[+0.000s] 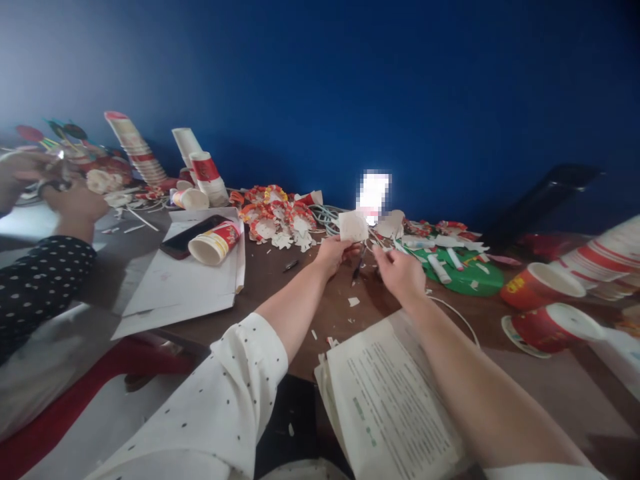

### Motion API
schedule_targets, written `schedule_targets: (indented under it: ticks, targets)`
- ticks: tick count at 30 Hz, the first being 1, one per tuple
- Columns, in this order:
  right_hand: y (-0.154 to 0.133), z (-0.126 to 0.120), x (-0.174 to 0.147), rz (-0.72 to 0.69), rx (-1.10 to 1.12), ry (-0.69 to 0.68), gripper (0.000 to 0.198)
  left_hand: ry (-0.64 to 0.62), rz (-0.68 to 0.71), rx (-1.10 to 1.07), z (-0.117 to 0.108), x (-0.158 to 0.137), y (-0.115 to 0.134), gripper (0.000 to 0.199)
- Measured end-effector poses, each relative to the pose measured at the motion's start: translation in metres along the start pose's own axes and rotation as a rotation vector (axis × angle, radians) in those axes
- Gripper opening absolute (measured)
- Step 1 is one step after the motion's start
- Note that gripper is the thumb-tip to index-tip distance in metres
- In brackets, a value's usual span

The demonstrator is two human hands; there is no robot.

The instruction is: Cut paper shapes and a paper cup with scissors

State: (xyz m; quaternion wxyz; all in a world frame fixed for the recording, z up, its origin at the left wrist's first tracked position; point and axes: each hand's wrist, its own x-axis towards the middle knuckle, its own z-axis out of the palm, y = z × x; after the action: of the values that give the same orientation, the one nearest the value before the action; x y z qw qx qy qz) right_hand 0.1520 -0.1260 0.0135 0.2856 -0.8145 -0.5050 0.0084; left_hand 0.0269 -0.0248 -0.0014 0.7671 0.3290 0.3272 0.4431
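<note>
A pale piece of paper [353, 227] is pinched between the thumb and fingers of my left hand [334, 256], just above the table. Close by on the right, my right hand [401, 272] has its thumb and fingers closed. What they hold, if anything, is too small to make out. A dark pen-like object [357, 270] lies below and between the hands. Behind them are pale cords [327, 219] and a bright, pixelated screen [373, 198]. Small paper scraps [354, 302] are scattered on the brown table [280, 293].
Cut red-and-white paper pieces [280, 217] lie left of my hands. A green disc [475, 279] and several paper cups [544, 285] are at right. Printed sheets [390, 393] lie nearest me. On the far left, another person's hands [75, 197] hold scissors [53, 183].
</note>
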Motion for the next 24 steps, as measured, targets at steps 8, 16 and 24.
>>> schedule_targets:
  ticks: [8, 16, 24]
  targets:
    - [0.034, -0.024, 0.023, 0.059, -0.025, 0.029, 0.033, 0.012, 0.007, 0.013, 0.0, 0.001, 0.001, 0.007]
    - [0.016, -0.016, 0.008, -0.102, -0.324, -0.221, 0.036, 0.004, -0.01, 0.002, 0.001, 0.003, 0.0, 0.007]
    - [0.022, -0.017, 0.014, -0.027, 0.191, -0.312, 0.014, 0.034, 0.019, -0.03, 0.0, 0.004, -0.002, 0.006]
